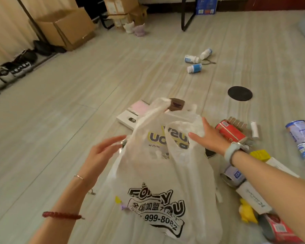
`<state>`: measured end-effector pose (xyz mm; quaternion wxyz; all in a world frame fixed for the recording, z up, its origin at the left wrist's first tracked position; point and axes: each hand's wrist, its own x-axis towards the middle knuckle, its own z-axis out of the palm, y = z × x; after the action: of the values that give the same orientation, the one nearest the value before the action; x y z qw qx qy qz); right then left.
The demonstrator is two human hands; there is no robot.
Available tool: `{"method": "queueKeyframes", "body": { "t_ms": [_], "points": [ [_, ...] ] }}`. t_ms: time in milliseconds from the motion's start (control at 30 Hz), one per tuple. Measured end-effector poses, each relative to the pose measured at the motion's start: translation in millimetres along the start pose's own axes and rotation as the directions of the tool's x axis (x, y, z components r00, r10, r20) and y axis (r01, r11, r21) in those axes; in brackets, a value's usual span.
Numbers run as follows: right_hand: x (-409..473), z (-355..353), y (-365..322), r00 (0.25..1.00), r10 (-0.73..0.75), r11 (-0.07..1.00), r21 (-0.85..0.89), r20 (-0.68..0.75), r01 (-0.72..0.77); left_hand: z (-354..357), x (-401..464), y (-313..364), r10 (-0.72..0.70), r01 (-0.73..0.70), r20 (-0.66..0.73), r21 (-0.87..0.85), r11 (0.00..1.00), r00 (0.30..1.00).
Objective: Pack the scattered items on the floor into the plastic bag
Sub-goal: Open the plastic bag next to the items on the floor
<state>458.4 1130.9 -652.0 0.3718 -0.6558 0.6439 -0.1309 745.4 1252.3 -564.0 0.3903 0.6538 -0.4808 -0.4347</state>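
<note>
The plastic bag (158, 171) between the two hands was white and half transparent, with black letters and a yellow and black logo. Just beyond the right fingers (203, 123) lay a red can (231, 132), and farther beyond them three white bottles with blue labels (195, 68) and a black disc (239, 93).

**Floor strewn from centre to right edge**

Pale plank floor (77, 106) carrying the lot. Centre, the white plastic bag (158, 173) sits on it, printed side up. Beyond it, a flat white box (126, 119) and a pink pad (140, 106) lie side by side. Far right, three blue-and-white bottles (195, 67) lie tipped over, well apart from the bag; nearer, a black disc (239, 93) lies flat. A red can (231, 132) lies on its side, a small white tube (254, 129) just beside it. Blue tin (300, 132) at the right edge. Cardboard box (65, 27) stands back left.
</note>
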Motion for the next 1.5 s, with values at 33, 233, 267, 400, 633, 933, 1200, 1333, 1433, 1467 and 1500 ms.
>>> {"method": "queueKeyframes", "body": {
  "t_ms": [33, 233, 267, 400, 633, 933, 1200, 1333, 1433, 1467, 1500],
  "points": [
    [1.3, 6.2, 0.7, 0.999, 0.041, 0.992, 0.121, 0.023, -0.044, -2.5, 3.8, 9.9, 0.032, -0.031, -0.025, 0.04, 0.999, 0.999],
    [-15.1, 10.0, -9.9, 0.99, -0.114, 0.985, 0.118, -0.081, 0.123, 26.7, 50.2, 78.1, 0.465, -0.406, -0.012, 0.468, 0.785, 0.885],
    [-20.1, 1.5, -15.3, 0.979, -0.187, 0.973, 0.123, -0.083, 0.197, 36.0, 58.4, 88.3, 0.511, -0.446, 0.063, 0.587, 0.676, 0.857],
    [-39.1, -40.3, -32.8, 0.931, -0.361, 0.928, 0.124, 0.061, 0.351, 64.0, 94.4, 106.0, 0.388, -0.474, 0.401, 0.873, 0.111, 0.83],
    [-65.0, -89.3, -12.4, 0.777, -0.624, 0.67, -0.457, 0.078, 0.584, 67.4, 105.5, 88.3, -0.03, -0.459, 0.469, 0.874, 0.16, 0.883],
    [-79.9, -101.2, -5.3, 0.817, -0.47, 0.696, -0.428, 0.335, 0.576, 53.7, 67.2, 78.7, 0.15, -0.434, 0.41, 0.796, 0.422, 0.899],
    [-85.5, -126.7, -139.7, 0.967, -0.16, 0.963, 0.246, 0.198, 0.109, 58.1, 57.8, 121.3, 0.263, -0.483, 0.42, 0.835, 0.263, 0.869],
    [-91.9, -91.3, -145.4, 0.962, -0.095, 0.939, -0.296, 0.257, 0.173, 49.5, 52.7, 128.9, 0.241, -0.547, 0.492, 0.776, 0.316, 0.837],
    [-99.9, -74.5, -131.3, 0.948, -0.217, 0.935, -0.229, 0.233, 0.27, 37.5, 45.6, 126.3, 0.062, -0.521, 0.585, 0.663, 0.537, 0.809],
    [-102.8, -70.8, -126.3, 0.949, -0.257, 0.938, -0.19, 0.184, 0.291, 32.8, 42.5, 124.6, -0.022, -0.47, 0.641, 0.585, 0.661, 0.767],
    [-105.5, -67.9, -122.3, 0.943, -0.298, 0.931, -0.172, 0.149, 0.322, 28.6, 39.9, 122.3, -0.107, -0.374, 0.685, 0.514, 0.772, 0.721]
  ]
}}
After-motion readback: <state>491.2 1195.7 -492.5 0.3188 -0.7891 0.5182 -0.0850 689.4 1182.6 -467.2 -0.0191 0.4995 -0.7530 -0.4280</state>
